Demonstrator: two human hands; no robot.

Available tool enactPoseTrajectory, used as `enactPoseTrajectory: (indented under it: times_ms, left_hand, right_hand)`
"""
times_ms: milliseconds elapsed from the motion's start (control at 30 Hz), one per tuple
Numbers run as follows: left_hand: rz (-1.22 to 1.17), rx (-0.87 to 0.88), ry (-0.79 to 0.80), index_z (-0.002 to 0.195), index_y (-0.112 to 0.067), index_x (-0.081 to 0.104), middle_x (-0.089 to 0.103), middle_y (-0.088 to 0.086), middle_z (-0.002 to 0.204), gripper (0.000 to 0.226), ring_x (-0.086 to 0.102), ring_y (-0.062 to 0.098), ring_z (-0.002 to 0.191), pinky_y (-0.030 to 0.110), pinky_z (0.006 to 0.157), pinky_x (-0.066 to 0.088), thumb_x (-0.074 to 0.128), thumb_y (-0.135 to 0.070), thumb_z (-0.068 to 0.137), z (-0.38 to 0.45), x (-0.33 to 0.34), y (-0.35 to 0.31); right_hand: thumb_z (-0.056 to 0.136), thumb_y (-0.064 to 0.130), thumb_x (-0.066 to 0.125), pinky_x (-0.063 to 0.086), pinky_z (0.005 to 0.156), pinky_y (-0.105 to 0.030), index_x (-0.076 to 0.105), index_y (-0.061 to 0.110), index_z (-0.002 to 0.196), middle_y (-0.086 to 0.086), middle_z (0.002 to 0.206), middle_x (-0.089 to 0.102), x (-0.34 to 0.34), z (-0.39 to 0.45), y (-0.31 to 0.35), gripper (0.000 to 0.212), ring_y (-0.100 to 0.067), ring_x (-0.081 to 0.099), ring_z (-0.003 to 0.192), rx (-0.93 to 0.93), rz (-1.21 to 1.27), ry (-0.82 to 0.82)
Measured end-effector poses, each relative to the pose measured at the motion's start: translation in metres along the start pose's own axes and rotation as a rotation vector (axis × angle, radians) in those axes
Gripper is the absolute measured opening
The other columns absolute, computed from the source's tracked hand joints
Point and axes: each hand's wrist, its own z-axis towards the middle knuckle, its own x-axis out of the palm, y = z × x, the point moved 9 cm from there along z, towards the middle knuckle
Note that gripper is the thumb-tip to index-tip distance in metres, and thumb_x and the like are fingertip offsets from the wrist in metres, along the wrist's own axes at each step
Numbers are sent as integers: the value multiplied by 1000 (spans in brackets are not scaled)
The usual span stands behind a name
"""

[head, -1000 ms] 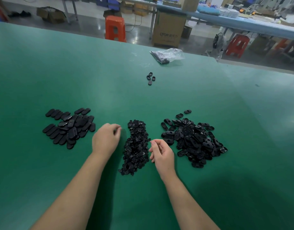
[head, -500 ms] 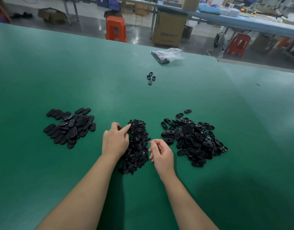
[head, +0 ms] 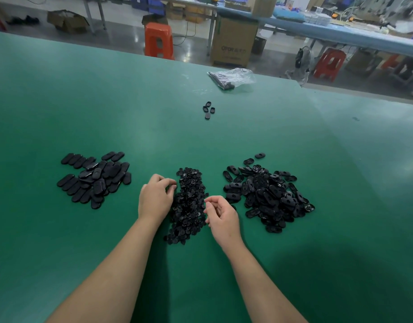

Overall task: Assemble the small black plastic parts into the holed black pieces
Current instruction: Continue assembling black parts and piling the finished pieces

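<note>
A long heap of small black plastic parts lies in the middle of the green table. To its right is a bigger heap of black oval pieces with holes. My left hand is at the left edge of the small parts, its fingertips curled together and pinching a small part there. My right hand hovers between the two heaps with its fingers loosely curled; I see nothing in it.
A group of smooth black oval pieces lies to the left. Several loose ovals sit farther back, and a clear plastic bag lies near the table's far edge. Beyond the table are orange stools and cardboard boxes.
My left hand moved right from the bare table to the small parts, reached in with its index finger, then curled its fingertips together. My right hand barely moved.
</note>
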Motion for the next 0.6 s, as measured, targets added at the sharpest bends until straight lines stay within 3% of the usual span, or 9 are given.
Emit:
enactPoseTrajectory:
  times_ms: [133, 233, 333, 400, 467, 600]
  left_hand:
    - [-16, -2, 9, 102, -25, 76, 54, -9, 93, 16, 56, 20, 78, 34, 75, 49, 61, -30, 97, 0, 1, 0]
    - [-29, -3, -6, 100, -24, 75, 54, -9, 92, 16, 55, 16, 74, 35, 75, 49, 60, -30, 97, 0, 0, 1]
    - [-58, -24, -23, 101, -23, 74, 56, -8, 93, 17, 57, 19, 76, 34, 71, 47, 58, -29, 99, 0, -2, 3]
    - [-69, -27, -43, 102, -21, 73, 59, -6, 93, 18, 57, 19, 79, 32, 69, 44, 56, -27, 100, 0, -4, 4]
    - [-92, -27, -69, 103, -18, 72, 65, -4, 94, 18, 58, 17, 80, 31, 70, 45, 55, -24, 100, 0, -7, 4]
    - [-130, -48, -95, 103, -15, 71, 70, -2, 94, 17, 61, 17, 82, 33, 72, 50, 55, -20, 100, -1, -12, 4]
  right_hand:
    - [102, 14, 55, 49, 56, -24, 67, 24, 99, 1, 79, 69, -7, 3, -1, 16, -7, 57, 61, 44, 48, 76]
    - [102, 15, 57, 37, 49, -14, 68, 28, 99, 5, 73, 62, -37, 6, 3, 18, -1, 48, 52, -22, -149, -40]
    - [101, 18, 58, 40, 59, -13, 70, 25, 114, 12, 97, 57, -62, 10, 8, 18, -1, 52, 60, -88, -509, -113]
    - [102, 23, 58, 48, 66, -23, 66, 24, 124, 10, 110, 53, -66, 11, 1, 23, -4, 51, 62, -48, -674, -75]
    - [102, 27, 58, 49, 67, -27, 62, 24, 130, 8, 117, 50, -65, 9, -8, 29, -5, 51, 61, -5, -746, -35]
    - [101, 33, 60, 42, 60, -22, 63, 23, 127, 12, 113, 46, -67, 6, -16, 28, -4, 49, 56, 23, -766, -35]
